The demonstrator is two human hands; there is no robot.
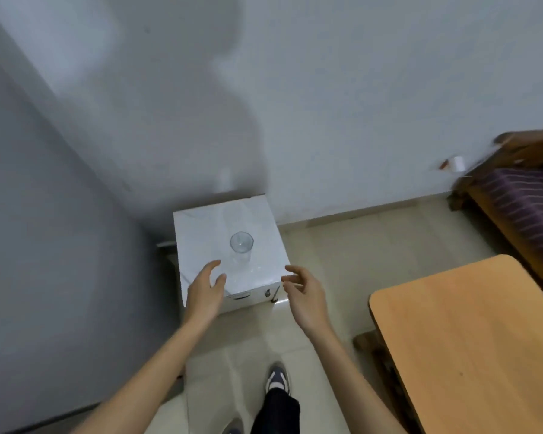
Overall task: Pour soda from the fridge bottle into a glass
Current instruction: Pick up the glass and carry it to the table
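1. Glass (pixel 240 249): your clear, empty drinking glass stands upright near the middle of the white box-like cabinet's top (pixel 201 227), which sits in the corner where the two walls meet.
2. Your left hand (pixel 205 291) hovers at about 7 o'clock from the glass, over the cabinet's front-left part. Its fingers are spread and loosely curled, holding nothing, and they are near the glass but not touching it.
3. Your right hand (pixel 304 291) hangs at about 4 o'clock from the glass, just past the cabinet's front-right corner. It too is open, fingers relaxed and slightly bent, with nothing in it.
4. Both your bare forearms reach in from the bottom edge, with the glass lying between and beyond the two hands.
5. A grey surface (pixel 44 245) fills the 9 o'clock side, right beside the cabinet; whether it is a wall or an appliance you cannot tell.
6. A light wooden table (pixel 470 339) occupies the 4 o'clock area, well apart from the cabinet.
7. A wooden-framed seat with a striped purple cushion (pixel 524 202) stands at 3 o'clock against the white wall.
8. Your shoe (pixel 277 379) and a dark trouser leg show on the pale tiled floor (pixel 342 255) at 6 o'clock.
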